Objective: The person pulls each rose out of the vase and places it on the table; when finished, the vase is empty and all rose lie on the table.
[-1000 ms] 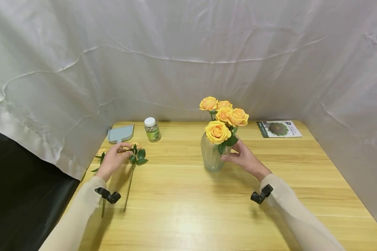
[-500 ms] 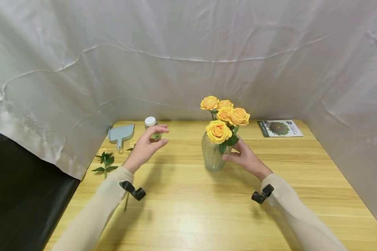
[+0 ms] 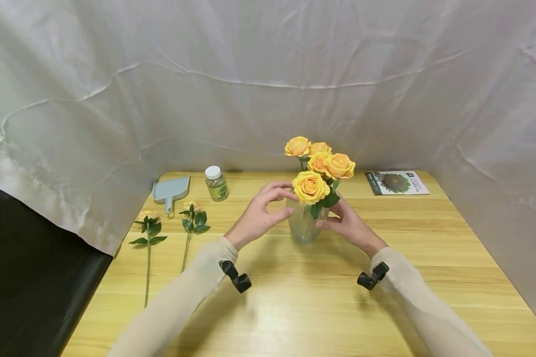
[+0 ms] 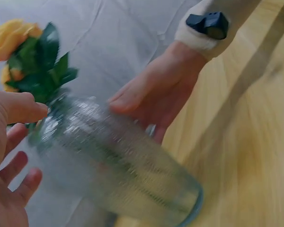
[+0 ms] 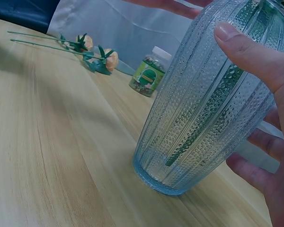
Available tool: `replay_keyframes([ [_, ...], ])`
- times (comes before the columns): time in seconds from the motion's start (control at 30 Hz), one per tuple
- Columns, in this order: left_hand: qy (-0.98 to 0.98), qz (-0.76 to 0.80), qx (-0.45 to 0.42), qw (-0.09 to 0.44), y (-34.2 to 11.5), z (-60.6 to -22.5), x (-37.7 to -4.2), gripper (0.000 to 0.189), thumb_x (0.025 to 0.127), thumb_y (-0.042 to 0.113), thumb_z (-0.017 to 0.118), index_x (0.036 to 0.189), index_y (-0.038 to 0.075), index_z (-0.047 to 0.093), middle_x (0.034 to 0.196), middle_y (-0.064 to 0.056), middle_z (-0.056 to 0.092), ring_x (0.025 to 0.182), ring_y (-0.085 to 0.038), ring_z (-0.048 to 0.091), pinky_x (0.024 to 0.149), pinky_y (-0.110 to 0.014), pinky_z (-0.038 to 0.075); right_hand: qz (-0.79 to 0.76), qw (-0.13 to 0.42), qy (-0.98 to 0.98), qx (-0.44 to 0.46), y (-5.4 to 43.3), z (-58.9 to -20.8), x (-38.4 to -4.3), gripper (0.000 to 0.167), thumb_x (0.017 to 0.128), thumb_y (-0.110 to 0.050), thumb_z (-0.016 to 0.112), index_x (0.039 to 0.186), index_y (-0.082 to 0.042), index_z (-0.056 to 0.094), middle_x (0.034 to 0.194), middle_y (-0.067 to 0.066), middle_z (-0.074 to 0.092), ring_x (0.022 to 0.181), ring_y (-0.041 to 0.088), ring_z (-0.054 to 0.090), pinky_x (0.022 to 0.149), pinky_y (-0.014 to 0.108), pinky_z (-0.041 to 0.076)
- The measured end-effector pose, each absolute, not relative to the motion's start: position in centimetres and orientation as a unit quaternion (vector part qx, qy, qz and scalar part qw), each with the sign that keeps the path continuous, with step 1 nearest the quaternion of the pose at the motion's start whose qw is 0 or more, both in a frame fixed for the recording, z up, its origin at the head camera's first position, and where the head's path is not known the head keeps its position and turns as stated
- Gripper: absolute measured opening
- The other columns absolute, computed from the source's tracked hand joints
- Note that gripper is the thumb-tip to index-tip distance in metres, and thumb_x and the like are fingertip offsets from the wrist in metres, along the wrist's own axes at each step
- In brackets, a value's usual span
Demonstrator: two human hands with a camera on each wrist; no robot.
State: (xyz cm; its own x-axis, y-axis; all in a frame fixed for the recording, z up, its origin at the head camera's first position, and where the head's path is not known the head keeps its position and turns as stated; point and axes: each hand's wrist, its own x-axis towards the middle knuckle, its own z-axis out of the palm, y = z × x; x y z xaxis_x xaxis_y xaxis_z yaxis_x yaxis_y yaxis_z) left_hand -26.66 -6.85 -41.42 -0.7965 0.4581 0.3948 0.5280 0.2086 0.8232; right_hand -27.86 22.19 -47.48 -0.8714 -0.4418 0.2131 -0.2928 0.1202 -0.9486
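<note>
- Glass vase upright on the table, yellow roses in it.
- Right hand: thumb and parted fingers curved round the vase's right side, holding it.
- Left hand: fingers spread at its left side; contact unclear.
- Jar, loose roses farther left.

Pale wood-grain surface
Standing there, a ribbed glass vase and a white-capped jar; lying there, two roses, a grey-blue dustpan, a sunflower packet.
</note>
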Motion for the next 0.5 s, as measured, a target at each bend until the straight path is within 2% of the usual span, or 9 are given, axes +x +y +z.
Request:
replay_keyframes([
  [0.17, -0.781, -0.535, -0.318, 0.047, -5.1, -41.6, -26.3, 0.022, 0.099, 0.013, 0.078, 0.121, 0.008, 0.077, 0.158, -0.007, 0.058, 0.157, -0.028, 0.038, 0.131, -0.060, 0.032, -0.615, 0.058, 0.746, -0.249, 22.2, -47.5, -27.9, 0.094, 0.101, -0.004, 0.078, 0.173, -0.030, 0.024, 0.171, 0.013, 0.042, 0.148, 0.015, 0.051, 0.113, 0.027, 0.056],
  [0.27, -0.778, -0.532, -0.327, 0.063, -4.4, -41.6, -26.2, 0.027, 0.099, 0.013, 0.080, 0.126, 0.006, 0.078, 0.157, -0.008, 0.061, 0.159, -0.028, 0.036, 0.134, -0.060, 0.028, -0.613, 0.058, 0.747, -0.251, 22.3, -47.7, -27.9, 0.093, 0.101, -0.005, 0.077, 0.174, -0.029, 0.023, 0.171, 0.014, 0.040, 0.149, 0.016, 0.050, 0.114, 0.027, 0.055],
  [0.4, -0.782, -0.517, -0.339, 0.079, -3.8, -41.5, -26.1, 0.039, 0.101, 0.017, 0.080, 0.138, 0.010, 0.075, 0.156, -0.005, 0.065, 0.158, -0.025, 0.039, 0.134, -0.056, 0.031, -0.611, 0.060, 0.750, -0.246, 22.3, -47.7, -27.9, 0.095, 0.102, -0.006, 0.077, 0.174, -0.030, 0.021, 0.172, 0.014, 0.039, 0.149, 0.019, 0.049, 0.113, 0.026, 0.056],
  [0.5, -0.781, -0.515, -0.342, 0.092, -3.6, -41.5, -26.2, 0.039, 0.102, 0.017, 0.079, 0.140, 0.011, 0.075, 0.152, -0.004, 0.068, 0.154, -0.024, 0.046, 0.133, -0.050, 0.036, -0.614, 0.067, 0.748, -0.241, 22.3, -47.7, -27.8, 0.098, 0.102, -0.006, 0.077, 0.174, -0.035, 0.019, 0.173, 0.013, 0.040, 0.150, 0.023, 0.049, 0.112, 0.027, 0.057],
])
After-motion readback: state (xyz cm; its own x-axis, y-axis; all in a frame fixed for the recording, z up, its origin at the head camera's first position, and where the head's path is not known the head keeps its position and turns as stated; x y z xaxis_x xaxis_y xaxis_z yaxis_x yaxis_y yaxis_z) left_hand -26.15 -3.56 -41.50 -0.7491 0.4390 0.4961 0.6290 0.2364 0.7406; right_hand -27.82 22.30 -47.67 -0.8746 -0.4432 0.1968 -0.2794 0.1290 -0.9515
